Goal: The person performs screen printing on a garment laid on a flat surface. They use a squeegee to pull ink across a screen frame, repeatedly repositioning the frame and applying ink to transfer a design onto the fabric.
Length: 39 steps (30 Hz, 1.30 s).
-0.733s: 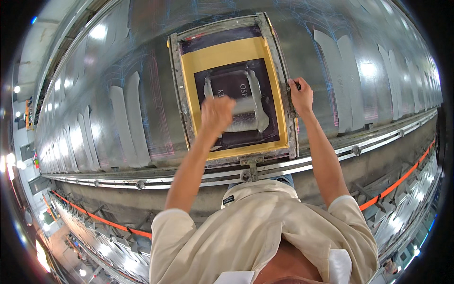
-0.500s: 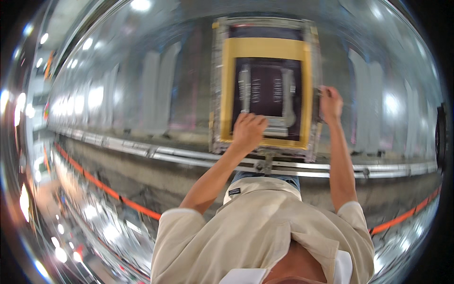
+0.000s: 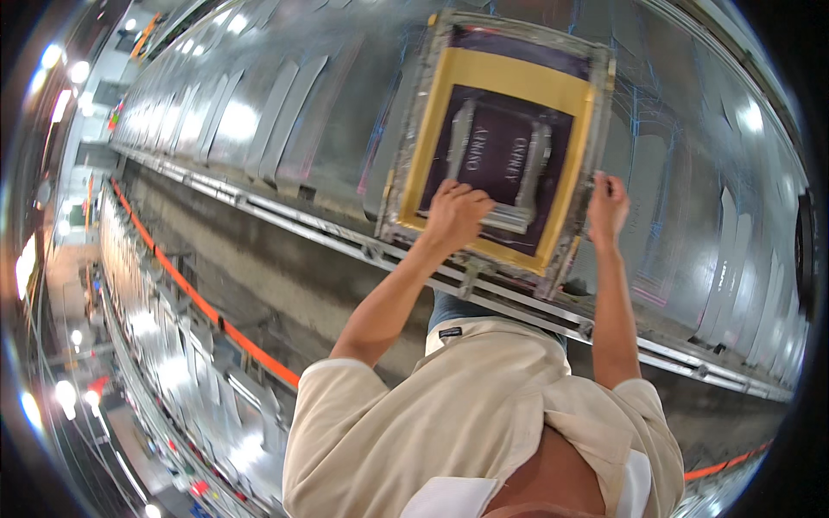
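A screen printing frame (image 3: pixel 563 250) lies tilted on the long grey table, its dark mesh (image 3: pixel 496 155) bordered in yellow tape. Silvery-grey ink streaks run down both sides of the mesh. My left hand (image 3: pixel 459 214) is over the lower part of the mesh, fingers curled round one end of a silvery bar-shaped squeegee (image 3: pixel 509 217); the hand hides that end. At the frame's right edge is my right hand (image 3: pixel 609 207), with thumb and fingers closed on the rim. What exactly the fingertips grip there is too small to make out.
Flat grey cloth pieces (image 3: pixel 281 108) lie in rows along the shiny table (image 3: pixel 345 129) on both sides. A metal rail (image 3: pixel 345 242) follows the near table edge. Behind me runs an orange strip (image 3: pixel 216 319) beside another table with pieces on it.
My view has turned, so the table and frame now appear slanted. The left hand stays at the lower mesh and the right hand stays by the frame's right edge.
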Motion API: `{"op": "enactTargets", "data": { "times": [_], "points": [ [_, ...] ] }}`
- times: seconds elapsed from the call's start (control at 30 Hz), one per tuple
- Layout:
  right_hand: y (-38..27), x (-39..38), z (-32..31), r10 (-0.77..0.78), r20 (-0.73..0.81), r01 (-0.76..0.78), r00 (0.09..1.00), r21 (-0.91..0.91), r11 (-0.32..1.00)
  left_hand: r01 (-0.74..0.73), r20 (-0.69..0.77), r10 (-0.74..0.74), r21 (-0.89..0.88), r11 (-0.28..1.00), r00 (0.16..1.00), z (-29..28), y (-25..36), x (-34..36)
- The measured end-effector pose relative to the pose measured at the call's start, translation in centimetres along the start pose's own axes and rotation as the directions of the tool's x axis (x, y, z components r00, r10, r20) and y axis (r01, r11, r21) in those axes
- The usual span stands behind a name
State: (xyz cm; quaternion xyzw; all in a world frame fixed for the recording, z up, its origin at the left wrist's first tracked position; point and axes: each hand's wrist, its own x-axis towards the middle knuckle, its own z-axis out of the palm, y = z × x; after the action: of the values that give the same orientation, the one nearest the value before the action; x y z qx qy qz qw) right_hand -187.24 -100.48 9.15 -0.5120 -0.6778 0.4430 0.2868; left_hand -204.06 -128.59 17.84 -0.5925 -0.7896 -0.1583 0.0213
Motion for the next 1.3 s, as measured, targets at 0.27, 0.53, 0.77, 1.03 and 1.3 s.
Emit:
{"op": "enactTargets", "data": {
  "times": [0.27,0.53,0.77,1.03,1.3],
  "points": [
    [-10.3,-6.9,12.6,0.032,-0.010,-0.032,0.999,0.006,0.999,-0.025,0.013,0.025,0.005,1.000,1.000,-6.0,-12.8,-8.8],
    [-10.1,-6.7,15.0,0.113,-0.054,-0.120,0.992,-0.157,0.980,-0.127,-0.013,0.127,0.008,0.992,0.992,-4.1,-16.1,-8.1],
    [-10.5,-7.2,15.9,0.119,-0.020,-0.120,0.993,-0.121,0.985,-0.179,0.051,0.176,0.065,0.982,0.983,-2.5,-24.9,7.5],
    [-10.8,-6.9,15.6,0.088,-0.058,-0.096,0.994,-0.140,0.986,-0.154,0.189,0.140,0.058,0.986,0.972,-3.1,-26.5,14.0],
    [-10.0,-6.8,15.1,0.083,-0.092,-0.095,0.992,-0.135,0.986,-0.185,0.197,0.207,-0.124,0.975,0.958,-4.2,-19.4,-1.3]
  ]
}}
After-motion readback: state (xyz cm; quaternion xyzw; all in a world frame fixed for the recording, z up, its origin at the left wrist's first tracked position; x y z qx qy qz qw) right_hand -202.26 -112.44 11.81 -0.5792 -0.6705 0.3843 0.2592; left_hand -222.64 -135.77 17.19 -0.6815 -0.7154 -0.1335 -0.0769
